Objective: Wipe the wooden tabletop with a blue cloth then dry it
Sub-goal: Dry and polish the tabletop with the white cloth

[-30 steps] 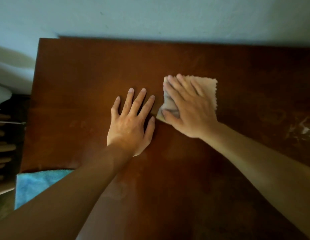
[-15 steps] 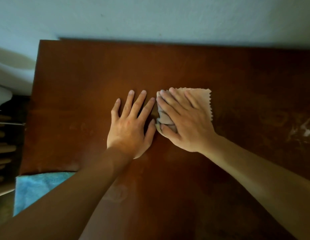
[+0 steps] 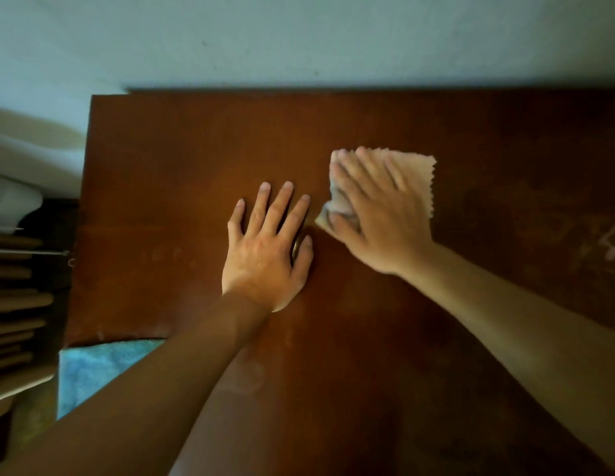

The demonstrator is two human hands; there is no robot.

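Right hand (image 3: 378,214) pressing a beige cloth (image 3: 414,176) flat on the wooden tabletop (image 3: 182,173), fingers spread.
Left hand (image 3: 264,252) open, palm down, holding nothing; blue cloth (image 3: 93,369) at the near-left edge.

The wooden tabletop (image 3: 182,166) fills the frame's centre, overlaid by a beige cloth (image 3: 417,173) at upper right and a blue cloth (image 3: 93,369) at lower left.

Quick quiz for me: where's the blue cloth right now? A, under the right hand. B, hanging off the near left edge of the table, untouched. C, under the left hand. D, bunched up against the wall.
B: the blue cloth lies at the wooden tabletop's near left edge, with neither hand on it; the right hand presses a beige cloth.
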